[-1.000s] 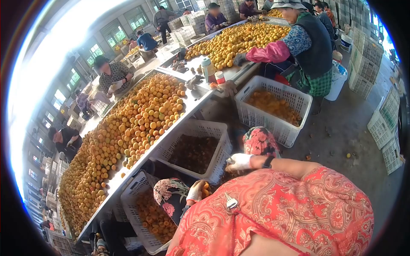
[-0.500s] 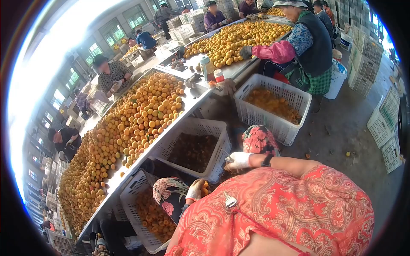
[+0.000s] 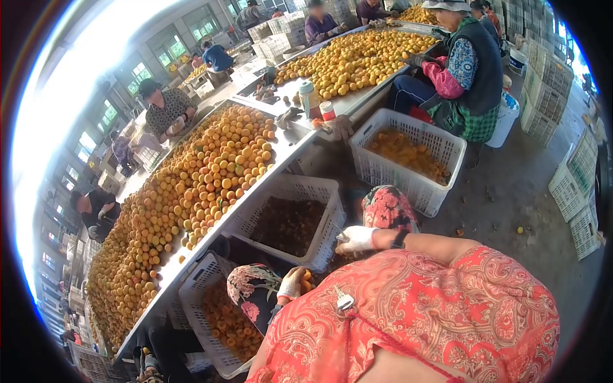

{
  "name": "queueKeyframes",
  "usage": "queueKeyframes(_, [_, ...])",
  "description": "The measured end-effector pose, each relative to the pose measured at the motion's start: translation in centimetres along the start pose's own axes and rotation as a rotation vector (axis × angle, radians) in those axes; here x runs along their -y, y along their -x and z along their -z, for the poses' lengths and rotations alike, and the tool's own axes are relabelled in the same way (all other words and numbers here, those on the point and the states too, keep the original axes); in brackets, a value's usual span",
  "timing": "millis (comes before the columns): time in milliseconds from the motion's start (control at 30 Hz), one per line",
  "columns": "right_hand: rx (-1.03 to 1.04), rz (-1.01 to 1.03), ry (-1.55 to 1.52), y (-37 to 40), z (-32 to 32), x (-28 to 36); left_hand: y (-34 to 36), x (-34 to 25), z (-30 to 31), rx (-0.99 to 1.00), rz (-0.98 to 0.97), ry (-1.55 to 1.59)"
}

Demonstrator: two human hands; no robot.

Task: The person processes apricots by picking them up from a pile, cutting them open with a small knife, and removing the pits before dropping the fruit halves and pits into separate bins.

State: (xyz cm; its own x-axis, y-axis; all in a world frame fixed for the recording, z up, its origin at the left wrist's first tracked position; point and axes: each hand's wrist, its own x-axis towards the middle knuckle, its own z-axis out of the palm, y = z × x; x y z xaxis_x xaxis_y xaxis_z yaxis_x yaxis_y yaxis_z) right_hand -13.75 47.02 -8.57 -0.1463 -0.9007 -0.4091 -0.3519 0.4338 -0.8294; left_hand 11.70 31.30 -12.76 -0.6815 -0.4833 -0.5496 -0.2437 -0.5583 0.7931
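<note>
My left hand (image 3: 292, 283), in a white glove with bare-looking fingertips, is closed around an orange apricot (image 3: 308, 281) in front of my chest. To its right, my right hand (image 3: 359, 239), in a white glove with a dark band at the wrist, grips a thin metal tool (image 3: 339, 231) whose end points up and left. Just beyond my hands stands a white crate with dark scraps (image 3: 324, 191). A second crate (image 3: 190, 295), by my left knee, holds opened apricot pieces (image 3: 233, 325).
A long metal table (image 3: 290, 148) bears a heap of apricots (image 3: 211, 172). Another crate of fruit pieces (image 3: 363, 148) stands ahead to the right, near a seated co-worker (image 3: 476, 76). A bottle (image 3: 309, 97) and a red-labelled jar (image 3: 327, 111) stand on the table. Stacked crates (image 3: 543, 96) line the right.
The co-worker at the upper right has drawn an arm back from the fruit heap towards the body. My hands stay almost in place, still holding the apricot and the tool.
</note>
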Motion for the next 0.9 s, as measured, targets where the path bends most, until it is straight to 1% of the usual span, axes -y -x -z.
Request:
queueKeyframes(267, [0.016, 0.003, 0.013, 0.0, 0.1, 0.0, 0.2, -0.2, 0.0, 0.003, 0.019, -0.023])
queueKeyframes(433, [0.025, -0.015, 0.028, 0.2, 0.2, 0.3, 0.0, 0.1, 0.2, 0.011, -0.016, -0.049])
queueKeyframes(567, [0.025, -0.005, 0.032, 0.6, 0.3, 0.7, 0.2, -0.1, 0.1, 0.002, -0.003, -0.067])
queueKeyframes(633, [0.024, 0.004, 0.026, 0.4, 0.2, 0.5, 0.2, 0.1, 0.3, 0.041, -0.09, -0.157])
queueKeyframes(767, [0.022, 0.014, 0.044, 0.1, 0.2, 0.3, 0.4, 0.0, -0.2, 0.018, -0.085, -0.12])
queueKeyframes(833, [0.021, 0.009, 0.042, 0.0, 0.1, 0.0, 0.2, 0.2, -0.1, -0.007, -0.001, -0.042])
queueKeyframes(900, [0.02, 0.014, 0.052, -0.4, 0.0, -0.3, -0.2, 0.4, 0.3, 0.004, 0.005, -0.056])
